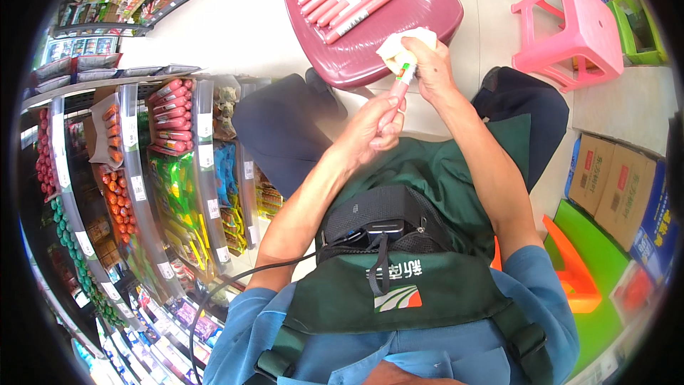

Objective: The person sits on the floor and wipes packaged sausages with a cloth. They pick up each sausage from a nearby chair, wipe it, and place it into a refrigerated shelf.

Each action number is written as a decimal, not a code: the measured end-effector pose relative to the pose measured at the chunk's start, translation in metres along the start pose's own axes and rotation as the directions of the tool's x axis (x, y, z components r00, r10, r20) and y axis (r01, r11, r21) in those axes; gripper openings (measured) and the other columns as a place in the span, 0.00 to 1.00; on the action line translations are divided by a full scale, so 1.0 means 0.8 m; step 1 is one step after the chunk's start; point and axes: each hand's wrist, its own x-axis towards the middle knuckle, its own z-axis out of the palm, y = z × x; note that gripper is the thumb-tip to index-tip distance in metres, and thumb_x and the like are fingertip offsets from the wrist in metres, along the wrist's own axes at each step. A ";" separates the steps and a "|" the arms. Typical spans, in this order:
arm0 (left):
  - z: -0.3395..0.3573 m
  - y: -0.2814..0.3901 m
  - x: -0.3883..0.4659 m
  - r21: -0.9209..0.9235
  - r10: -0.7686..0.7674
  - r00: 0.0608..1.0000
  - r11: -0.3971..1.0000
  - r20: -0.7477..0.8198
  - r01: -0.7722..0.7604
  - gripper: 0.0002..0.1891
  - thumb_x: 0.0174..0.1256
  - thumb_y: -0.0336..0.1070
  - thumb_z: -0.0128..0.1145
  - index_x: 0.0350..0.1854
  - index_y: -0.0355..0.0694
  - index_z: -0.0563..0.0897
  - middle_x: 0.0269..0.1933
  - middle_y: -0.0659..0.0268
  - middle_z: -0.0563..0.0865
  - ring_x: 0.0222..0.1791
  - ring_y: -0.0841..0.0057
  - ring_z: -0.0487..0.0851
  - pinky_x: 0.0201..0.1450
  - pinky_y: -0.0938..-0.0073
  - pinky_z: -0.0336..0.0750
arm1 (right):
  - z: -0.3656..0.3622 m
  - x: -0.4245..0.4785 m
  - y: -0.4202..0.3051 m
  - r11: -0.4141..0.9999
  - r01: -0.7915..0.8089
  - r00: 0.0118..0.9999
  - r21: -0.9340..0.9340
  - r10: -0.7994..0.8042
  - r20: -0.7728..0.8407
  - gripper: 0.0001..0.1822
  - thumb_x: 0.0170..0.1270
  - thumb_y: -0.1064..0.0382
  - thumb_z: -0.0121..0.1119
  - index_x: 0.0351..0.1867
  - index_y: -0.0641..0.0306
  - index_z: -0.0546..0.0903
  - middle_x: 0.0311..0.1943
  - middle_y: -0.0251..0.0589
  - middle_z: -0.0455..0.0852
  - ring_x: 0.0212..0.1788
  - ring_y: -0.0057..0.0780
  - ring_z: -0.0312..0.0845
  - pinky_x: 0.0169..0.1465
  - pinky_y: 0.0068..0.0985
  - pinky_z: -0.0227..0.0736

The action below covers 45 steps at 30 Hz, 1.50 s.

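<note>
My left hand [372, 127] grips the lower end of a pink packaged sausage [399, 88], which is tilted up and to the right. Around its upper end, my right hand [434, 67] presses a pale yellow cloth [398, 49] against the wrapper. Part of the sausage is hidden by the cloth and the fingers. Just beyond my hands stands a dark red plastic chair [368, 59]. Several more wrapped sausages [347, 2] lie side by side on its seat.
Store shelves [203, 117] with packaged sausages [172, 115] and bagged snacks [179, 187] run along the left. A pink plastic stool [593, 32] and a green crate [638, 53] stand at the upper right. Cardboard boxes [612, 182] are at the right, near an orange plastic object [577, 283].
</note>
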 end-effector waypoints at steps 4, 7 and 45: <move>-0.010 -0.007 -0.001 -0.395 -0.057 0.974 0.907 0.221 0.143 0.14 0.80 0.50 0.51 0.47 0.42 0.73 0.19 0.77 0.68 0.07 0.88 0.55 0.13 0.83 0.51 | -0.006 0.011 -0.028 0.999 0.044 0.999 -0.007 -0.044 0.017 0.11 0.67 0.67 0.66 0.47 0.71 0.83 0.39 0.44 0.89 0.39 0.31 0.88 0.42 0.29 0.85; -0.002 0.001 0.001 -0.120 -0.070 0.990 0.989 0.120 0.084 0.14 0.80 0.50 0.51 0.47 0.42 0.74 0.19 0.75 0.69 0.08 0.87 0.57 0.14 0.83 0.50 | -0.016 0.018 -0.035 0.980 0.134 0.991 -0.149 -0.132 0.021 0.12 0.69 0.65 0.66 0.48 0.70 0.83 0.40 0.42 0.89 0.39 0.29 0.88 0.42 0.27 0.83; -0.141 0.119 -0.113 0.956 0.992 0.060 -0.121 0.108 0.267 0.13 0.64 0.28 0.62 0.51 0.36 0.83 0.48 0.53 0.84 0.52 0.54 0.82 0.57 0.58 0.76 | -0.037 0.036 -0.047 0.890 0.091 0.989 -0.447 -0.132 -0.063 0.18 0.72 0.58 0.67 0.56 0.67 0.82 0.45 0.35 0.88 0.40 0.19 0.84 0.39 0.19 0.76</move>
